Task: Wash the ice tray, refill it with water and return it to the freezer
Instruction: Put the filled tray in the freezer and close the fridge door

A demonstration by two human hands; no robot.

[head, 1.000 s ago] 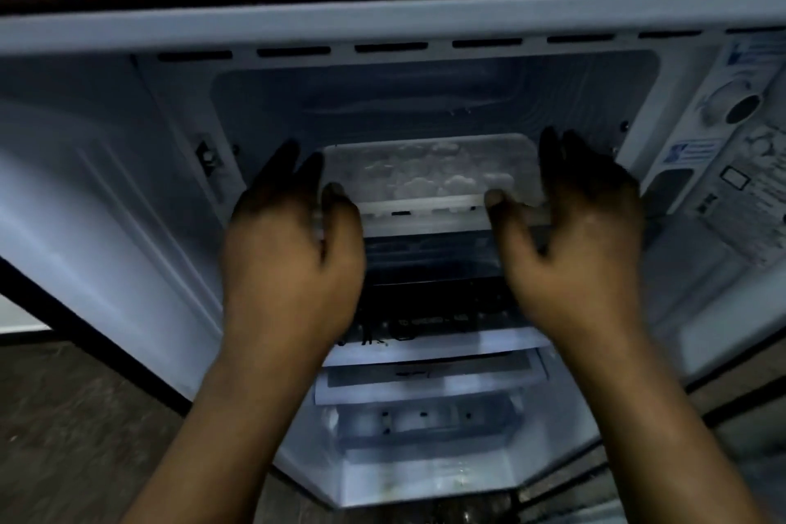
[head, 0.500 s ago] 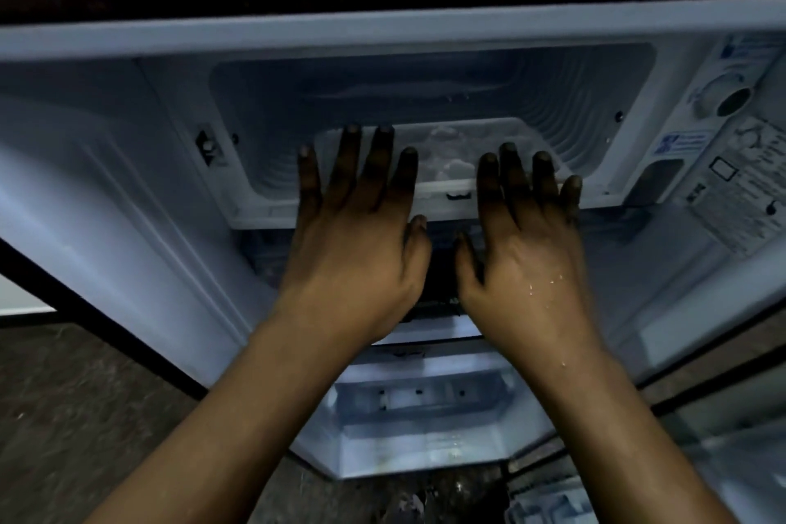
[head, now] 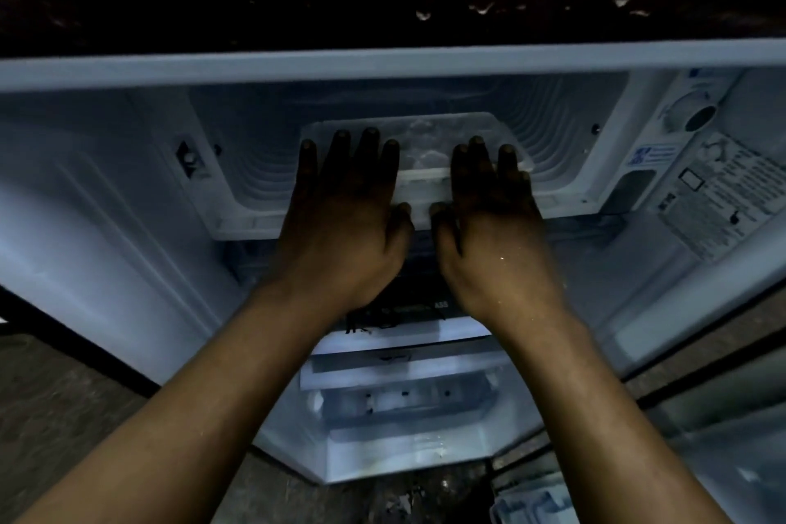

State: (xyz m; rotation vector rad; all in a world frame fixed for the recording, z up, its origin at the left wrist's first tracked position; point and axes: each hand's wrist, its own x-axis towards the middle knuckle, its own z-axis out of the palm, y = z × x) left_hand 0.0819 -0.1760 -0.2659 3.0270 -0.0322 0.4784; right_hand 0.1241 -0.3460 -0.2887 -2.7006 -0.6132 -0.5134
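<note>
A pale, translucent ice tray (head: pixel 425 140) lies flat inside the open freezer compartment (head: pixel 553 128) at the top of the fridge. My left hand (head: pixel 344 208) rests on the tray's near left part with straight fingers laid over its top. On the near right part lies my right hand (head: pixel 489 204), fingers also straight. Both thumbs touch the tray's front edge. Only the middle and back of the tray show between and beyond my fingers.
A round thermostat dial (head: pixel 691 113) and a label (head: pixel 723 191) sit on the fridge wall to the right. Below the freezer are a chiller drawer (head: pixel 404 357) and shelves. The dark fridge top (head: pixel 383 8) runs above.
Both hands shifted from gripping the tray's sides to lying flat on top of it. The tray has slid further back into the freezer compartment.
</note>
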